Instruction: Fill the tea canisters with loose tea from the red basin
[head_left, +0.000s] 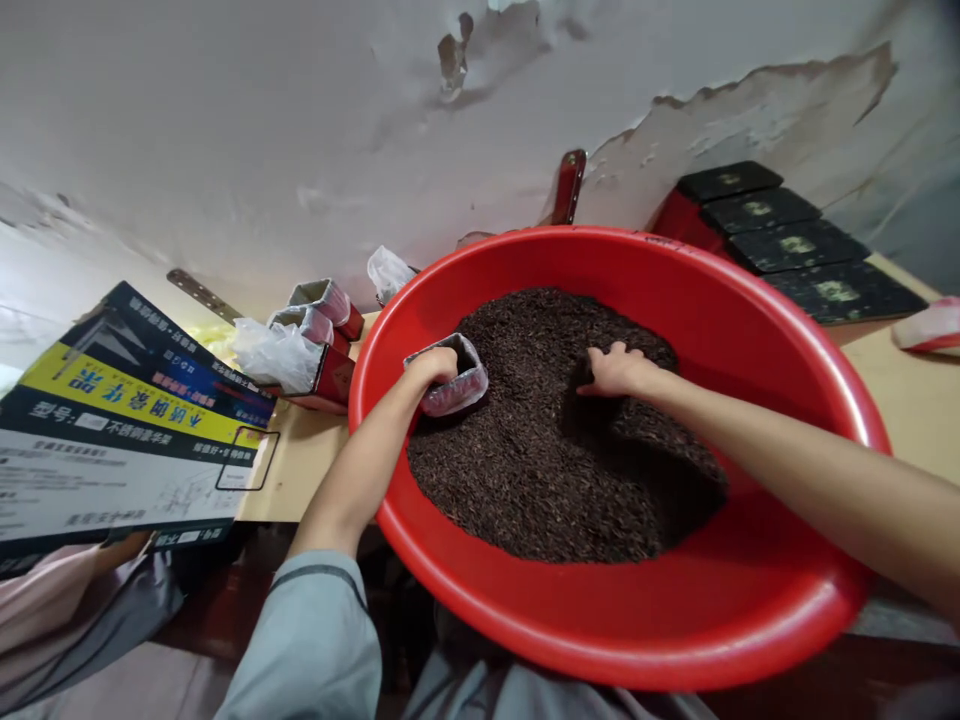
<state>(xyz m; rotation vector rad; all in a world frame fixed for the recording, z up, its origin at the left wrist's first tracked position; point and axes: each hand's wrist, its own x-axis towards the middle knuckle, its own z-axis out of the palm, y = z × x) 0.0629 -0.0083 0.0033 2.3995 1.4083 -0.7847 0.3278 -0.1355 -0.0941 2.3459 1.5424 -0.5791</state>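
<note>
A big red plastic basin [750, 590] sits in front of me, holding a heap of dark brown grains [547, 460]. My left hand [433, 368] grips a small clear plastic bag [456, 385] with its mouth held open, resting on the grains at the heap's left side. My right hand [616, 370] lies on top of the heap, fingers curled down into the grains; whether it holds any is hidden.
Small red boxes lined with plastic bags [315, 340] stand on the wooden table [907, 400] left of the basin. Printed cartons [127, 430] lie at far left. Black-and-red boxes [780, 235] lean at the peeling wall. Another person's sleeve [60, 610] shows at lower left.
</note>
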